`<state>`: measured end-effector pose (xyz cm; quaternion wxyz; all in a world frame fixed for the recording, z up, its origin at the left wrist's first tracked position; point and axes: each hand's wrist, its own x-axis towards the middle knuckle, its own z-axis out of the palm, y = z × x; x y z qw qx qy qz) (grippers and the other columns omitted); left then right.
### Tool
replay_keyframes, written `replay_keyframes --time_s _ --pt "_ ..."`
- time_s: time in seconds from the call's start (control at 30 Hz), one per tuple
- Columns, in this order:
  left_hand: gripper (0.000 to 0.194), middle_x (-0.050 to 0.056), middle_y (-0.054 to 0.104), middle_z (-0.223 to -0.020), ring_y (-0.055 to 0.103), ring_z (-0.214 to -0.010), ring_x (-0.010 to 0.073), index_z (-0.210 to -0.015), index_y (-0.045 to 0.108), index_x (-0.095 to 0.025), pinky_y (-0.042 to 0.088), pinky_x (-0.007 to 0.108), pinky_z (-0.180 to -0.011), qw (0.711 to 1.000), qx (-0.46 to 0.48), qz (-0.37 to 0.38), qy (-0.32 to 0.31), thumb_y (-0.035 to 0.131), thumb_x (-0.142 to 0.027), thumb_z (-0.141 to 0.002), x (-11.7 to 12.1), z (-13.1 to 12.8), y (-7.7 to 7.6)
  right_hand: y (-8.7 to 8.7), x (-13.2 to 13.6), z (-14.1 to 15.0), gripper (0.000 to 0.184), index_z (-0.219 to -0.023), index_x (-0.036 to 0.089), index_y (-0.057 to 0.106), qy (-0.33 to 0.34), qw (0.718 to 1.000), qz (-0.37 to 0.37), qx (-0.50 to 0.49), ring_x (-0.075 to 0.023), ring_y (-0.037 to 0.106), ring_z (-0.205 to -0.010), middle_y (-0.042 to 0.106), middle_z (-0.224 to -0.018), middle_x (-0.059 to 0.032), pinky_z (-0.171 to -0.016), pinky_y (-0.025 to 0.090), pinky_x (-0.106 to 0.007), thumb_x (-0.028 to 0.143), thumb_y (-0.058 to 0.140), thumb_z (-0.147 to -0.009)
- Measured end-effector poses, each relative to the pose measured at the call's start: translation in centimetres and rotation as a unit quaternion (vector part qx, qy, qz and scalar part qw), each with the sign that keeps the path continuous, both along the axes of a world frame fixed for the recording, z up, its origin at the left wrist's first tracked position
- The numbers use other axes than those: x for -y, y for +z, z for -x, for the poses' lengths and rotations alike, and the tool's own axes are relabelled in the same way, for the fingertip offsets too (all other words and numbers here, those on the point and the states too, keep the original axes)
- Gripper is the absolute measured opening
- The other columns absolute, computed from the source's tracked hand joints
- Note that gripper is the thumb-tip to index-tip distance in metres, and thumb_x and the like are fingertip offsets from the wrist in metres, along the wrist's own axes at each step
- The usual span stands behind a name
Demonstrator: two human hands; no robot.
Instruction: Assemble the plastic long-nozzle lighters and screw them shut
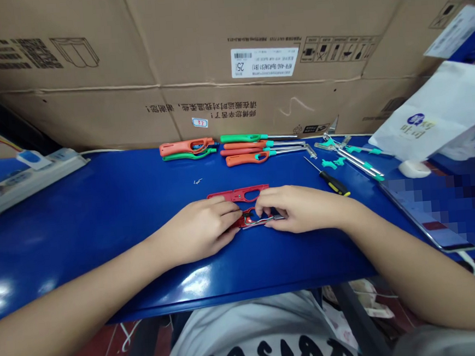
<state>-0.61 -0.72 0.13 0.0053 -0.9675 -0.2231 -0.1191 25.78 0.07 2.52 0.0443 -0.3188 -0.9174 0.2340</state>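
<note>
A red lighter half-shell lies in front of me, a dark part and thin wires inside it. My left hand is closed on its left end, fingertips pressed at the dark part. At the other end my right hand curls its fingers over the shell, thumb and fingers around the wires and a small metallic piece; the fingers partly hide the grip. Just behind, almost touching the fingers, lies the second red half-shell, with an oval trigger opening.
Assembled long-neck lighters and loose orange and green shells lie along the back. Metal tubes with teal pieces, a screwdriver and a phone are right. Tiny screws lie behind my left hand. A cardboard box stands behind.
</note>
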Motion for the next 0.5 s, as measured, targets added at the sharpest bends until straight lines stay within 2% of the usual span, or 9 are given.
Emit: replay_keyframes --time_s 0.17,0.3,0.5 --pt "0.017 0.007 0.072 -0.112 0.067 -0.101 0.0222 -0.11 0.067 -0.019 0.054 0.034 -0.089 0.997 0.028 0.067 -0.005 0.055 -0.024 -0.098 0.09 -0.1 0.22 -0.24 0.37 0.48 0.007 -0.096 0.02 0.064 0.014 1.0 -0.004 -0.007 -0.0146 0.058 -0.081 0.064 -0.099 -0.0031 -0.069 0.04 -0.026 0.016 0.061 -0.092" --pt "0.018 0.006 0.069 -0.115 0.065 -0.104 0.0209 -0.111 0.068 -0.021 0.052 0.033 -0.094 0.992 0.041 0.115 -0.002 0.055 -0.02 -0.099 -0.08 -0.28 -0.03 -0.43 0.66 0.81 0.007 -0.097 0.019 0.064 0.013 1.0 -0.009 -0.002 -0.0154 0.06 -0.084 0.064 -0.102 -0.0039 -0.072 0.042 -0.026 0.016 0.059 -0.094" --pt "0.017 0.007 0.066 -0.12 0.063 -0.109 0.0218 -0.108 0.069 -0.021 0.051 0.034 -0.096 0.99 0.053 0.134 0.001 0.056 -0.02 -0.098 -0.2 -0.27 -0.31 -0.25 0.71 0.78 0.008 -0.095 0.018 0.064 -0.006 1.0 0.012 -0.01 -0.0149 0.059 -0.081 0.066 -0.097 -0.0038 -0.07 0.041 -0.026 0.012 0.06 -0.091"
